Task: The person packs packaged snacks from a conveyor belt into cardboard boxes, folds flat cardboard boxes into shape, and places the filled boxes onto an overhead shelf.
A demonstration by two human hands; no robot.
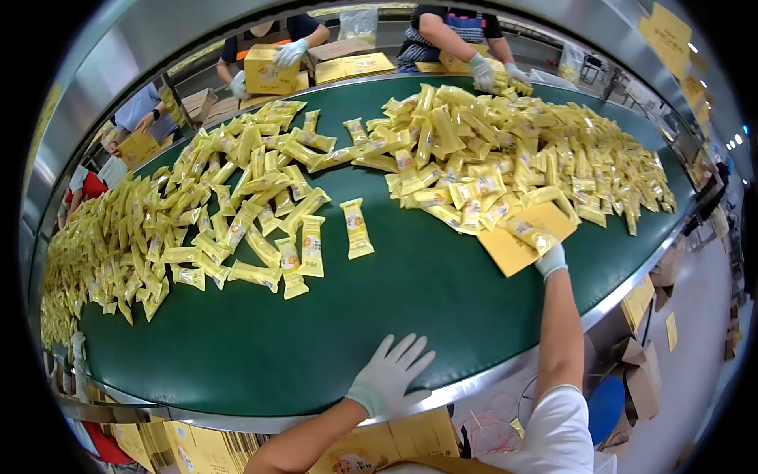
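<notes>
My left hand (391, 375), in a white glove, is at the near edge of the green conveyor belt (316, 355). Its fingers are spread and hold nothing. Further out to the right, my gloved right hand (551, 261) grips the near edge of a flat yellow cardboard piece (509, 251); most of its fingers are hidden. One wrapped yellow snack packet (530, 235) lies on the cardboard, close to my fingertips. The cardboard touches the front of a big heap of similar packets (505, 142). Another spread of packets (237, 182) covers the left of the belt, with a lone packet (357, 227) between.
Across the belt, one person's gloved hand (290, 53) is at a yellow box (270, 69); another person's gloved hand (482, 73) touches the heap. Flat yellow cartons (395, 442) stand below the near metal rim (474, 387). A blue round object (606, 407) is at lower right.
</notes>
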